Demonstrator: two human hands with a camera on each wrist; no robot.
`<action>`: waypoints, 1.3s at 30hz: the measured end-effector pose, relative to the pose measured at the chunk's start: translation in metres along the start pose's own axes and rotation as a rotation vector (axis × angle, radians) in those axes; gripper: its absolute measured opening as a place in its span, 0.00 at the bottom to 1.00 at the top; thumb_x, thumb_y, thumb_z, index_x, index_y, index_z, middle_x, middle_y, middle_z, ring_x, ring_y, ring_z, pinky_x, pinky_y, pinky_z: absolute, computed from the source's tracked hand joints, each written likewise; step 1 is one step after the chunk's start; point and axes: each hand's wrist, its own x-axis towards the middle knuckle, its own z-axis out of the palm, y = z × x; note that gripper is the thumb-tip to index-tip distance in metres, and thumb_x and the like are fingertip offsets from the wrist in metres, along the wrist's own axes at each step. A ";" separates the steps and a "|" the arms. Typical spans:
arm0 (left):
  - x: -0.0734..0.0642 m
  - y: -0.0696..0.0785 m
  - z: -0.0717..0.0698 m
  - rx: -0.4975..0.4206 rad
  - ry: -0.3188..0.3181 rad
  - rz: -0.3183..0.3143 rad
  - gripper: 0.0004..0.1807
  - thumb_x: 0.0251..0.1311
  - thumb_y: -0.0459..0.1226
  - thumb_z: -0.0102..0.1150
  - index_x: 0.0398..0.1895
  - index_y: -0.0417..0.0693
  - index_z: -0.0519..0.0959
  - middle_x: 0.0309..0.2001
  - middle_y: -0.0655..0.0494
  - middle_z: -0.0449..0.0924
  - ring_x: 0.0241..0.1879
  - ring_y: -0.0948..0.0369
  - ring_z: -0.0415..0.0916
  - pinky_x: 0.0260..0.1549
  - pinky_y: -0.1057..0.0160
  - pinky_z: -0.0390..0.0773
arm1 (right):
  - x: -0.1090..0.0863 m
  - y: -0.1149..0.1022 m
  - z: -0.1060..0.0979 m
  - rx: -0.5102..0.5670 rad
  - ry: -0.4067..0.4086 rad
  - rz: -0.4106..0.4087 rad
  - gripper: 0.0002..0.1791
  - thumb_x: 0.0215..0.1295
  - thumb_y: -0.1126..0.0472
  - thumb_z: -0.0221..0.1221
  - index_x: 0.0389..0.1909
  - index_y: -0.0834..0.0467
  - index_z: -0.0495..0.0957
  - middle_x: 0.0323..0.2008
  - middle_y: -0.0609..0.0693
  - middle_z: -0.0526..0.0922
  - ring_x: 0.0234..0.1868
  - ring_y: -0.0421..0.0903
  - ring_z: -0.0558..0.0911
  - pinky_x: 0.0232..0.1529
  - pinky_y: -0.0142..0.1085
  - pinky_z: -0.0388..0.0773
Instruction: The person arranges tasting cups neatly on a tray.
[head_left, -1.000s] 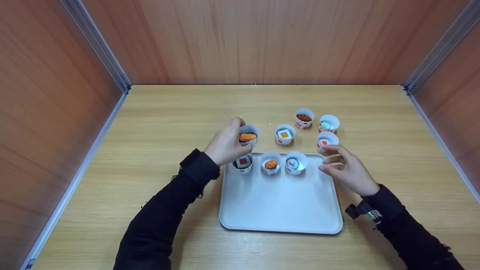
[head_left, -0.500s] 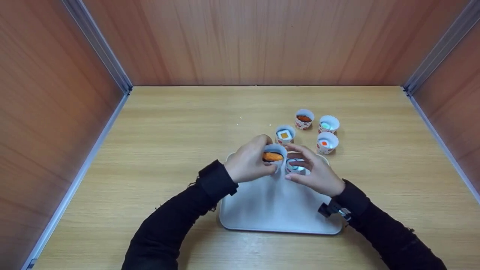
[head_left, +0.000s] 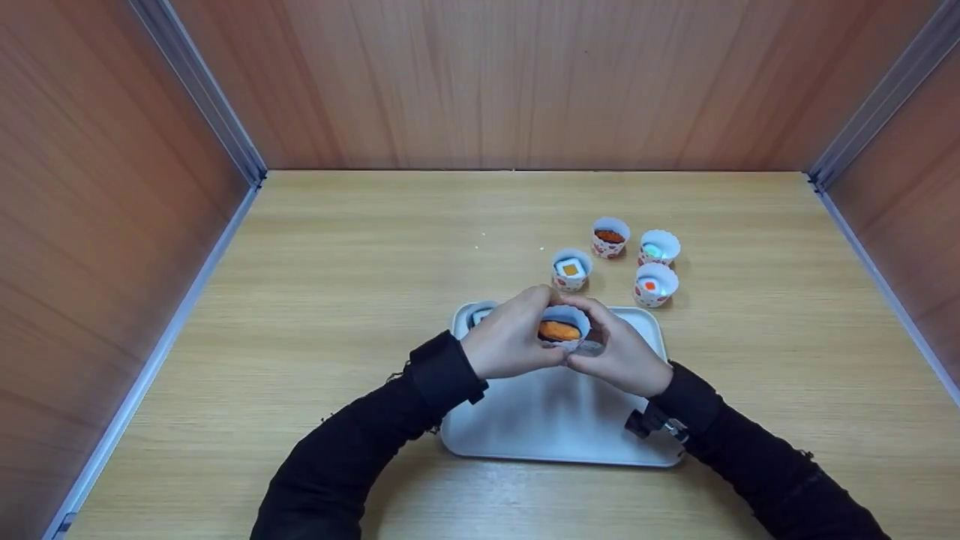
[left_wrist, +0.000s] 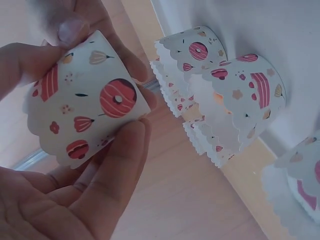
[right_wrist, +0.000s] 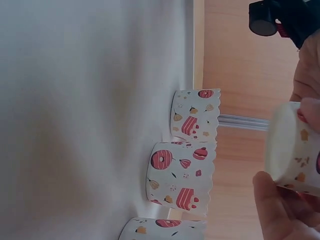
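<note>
- Held cup [head_left: 571, 314], printed paper: was raised above the tray [head_left: 555, 424], towards its 12 o'clock edge, with an orange piece [head_left: 559, 331] inside.
- Left hand [head_left: 510, 339]: fingers gripped the held cup from 9 o'clock.
- Right hand [head_left: 621, 351]: fingers curled round it from 3 o'clock.
- Tray cups [right_wrist: 180, 177]: three, upright, visible in the right-wrist view; mostly hidden by hands from the head.
- Table [head_left: 337, 247], relative to the held cup: block cup [head_left: 571, 283] at 12 o'clock; red-piece cup [head_left: 609, 249] at 1; red-dot cup [head_left: 652, 298] and green-piece cup [head_left: 663, 239] near 2, close together.
</note>
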 end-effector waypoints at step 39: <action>-0.069 -0.094 -0.021 -0.094 0.063 -0.552 0.43 0.52 0.44 0.71 0.69 0.36 0.63 0.58 0.42 0.74 0.56 0.50 0.74 0.56 0.50 0.75 | -0.031 0.024 -0.076 -0.130 0.208 0.138 0.40 0.55 0.71 0.67 0.67 0.62 0.58 0.65 0.57 0.68 0.63 0.42 0.69 0.56 0.15 0.64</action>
